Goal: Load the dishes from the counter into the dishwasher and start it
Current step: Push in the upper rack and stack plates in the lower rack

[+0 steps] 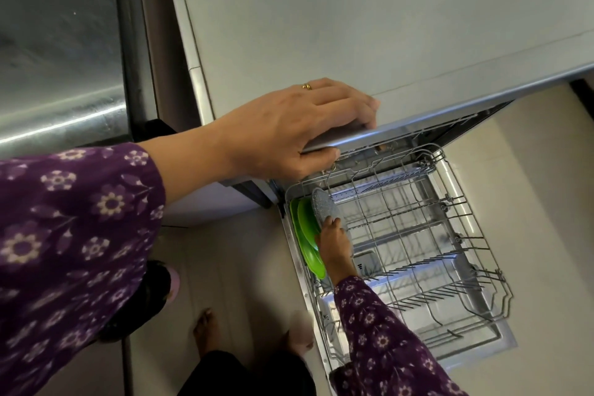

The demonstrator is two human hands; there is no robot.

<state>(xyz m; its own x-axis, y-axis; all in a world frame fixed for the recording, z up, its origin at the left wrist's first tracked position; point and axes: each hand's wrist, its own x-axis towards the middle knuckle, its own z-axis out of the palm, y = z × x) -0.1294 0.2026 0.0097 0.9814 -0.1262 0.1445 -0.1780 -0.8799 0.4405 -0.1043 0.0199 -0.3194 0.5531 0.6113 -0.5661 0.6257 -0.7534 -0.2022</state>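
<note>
Two round green plates (309, 236) stand on edge at the left end of the pulled-out grey wire rack (418, 228) of the open dishwasher. The right hand (334, 243) grasps a grey speckled plate (324, 206), upright just beside them. The left hand (289, 128) clutches the edge of the pale countertop (385, 26).

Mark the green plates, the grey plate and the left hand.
green plates (307, 225): head view, front plate's face.
grey plate (324, 206): head view, textured face.
left hand (289, 125): head view, its back, gripping counter edge (450, 100).
</note>
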